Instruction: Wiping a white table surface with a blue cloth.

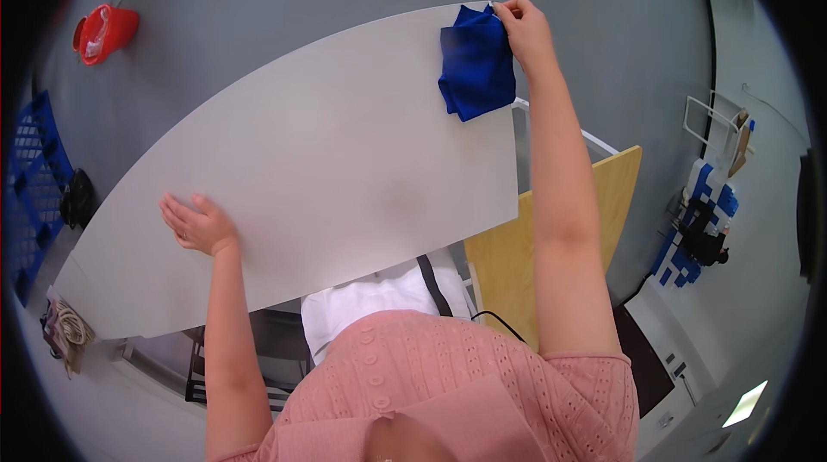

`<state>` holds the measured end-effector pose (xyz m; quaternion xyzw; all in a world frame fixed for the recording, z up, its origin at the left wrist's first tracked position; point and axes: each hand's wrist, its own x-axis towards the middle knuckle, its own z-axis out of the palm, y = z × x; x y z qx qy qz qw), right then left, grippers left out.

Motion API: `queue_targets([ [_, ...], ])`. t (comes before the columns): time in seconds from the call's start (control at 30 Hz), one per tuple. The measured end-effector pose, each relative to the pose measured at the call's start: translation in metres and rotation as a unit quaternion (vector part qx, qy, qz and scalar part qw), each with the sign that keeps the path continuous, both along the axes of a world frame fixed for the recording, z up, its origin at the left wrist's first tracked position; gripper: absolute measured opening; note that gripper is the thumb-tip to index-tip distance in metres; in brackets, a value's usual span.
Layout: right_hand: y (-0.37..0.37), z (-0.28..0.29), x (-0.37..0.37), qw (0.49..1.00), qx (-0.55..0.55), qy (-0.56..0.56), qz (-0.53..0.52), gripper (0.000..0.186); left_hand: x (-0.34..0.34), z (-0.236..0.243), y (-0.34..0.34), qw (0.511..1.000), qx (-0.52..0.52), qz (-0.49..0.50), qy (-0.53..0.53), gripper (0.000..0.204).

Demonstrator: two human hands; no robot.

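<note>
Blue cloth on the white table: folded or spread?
Folded, it appears: the blue cloth forms a compact patch with uneven, overlapping-looking edges and several corners poking out, at the right end of the white table.

Pink top (431, 367) — short sleeves (596, 380), small eyelets (491, 346), round pink buttons (372, 360)

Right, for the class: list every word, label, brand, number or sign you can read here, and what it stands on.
None can be read.
Blue cloth: no lettering shows.
White tabletop: no lettering shows.
Red bucket and blue-and-white items: any marking is too small or blurred to read.
</note>
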<state>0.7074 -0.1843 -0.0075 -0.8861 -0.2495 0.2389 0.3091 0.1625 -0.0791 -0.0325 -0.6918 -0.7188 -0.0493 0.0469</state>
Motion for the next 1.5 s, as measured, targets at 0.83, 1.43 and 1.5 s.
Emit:
queue_targets([
  [0.83, 0.006, 0.0, -0.006, 0.997, -0.018, -0.06, 0.039, 0.021, -0.012, -0.006, 0.006, 1.0, 0.017, -0.001, 0.0, 0.058],
  [1.43, -0.045, -0.022, -0.16, 0.922, -0.055, -0.379, 0.063, 0.059, 0.007, -0.009, -0.003, 1.0, 0.012, -0.012, -0.012, 0.061],
  [1.5, -0.04, -0.03, -0.161, 0.924, -0.052, -0.375, 0.054, 0.063, 0.016, -0.008, -0.006, 1.0, 0.007, -0.01, -0.008, 0.062],
])
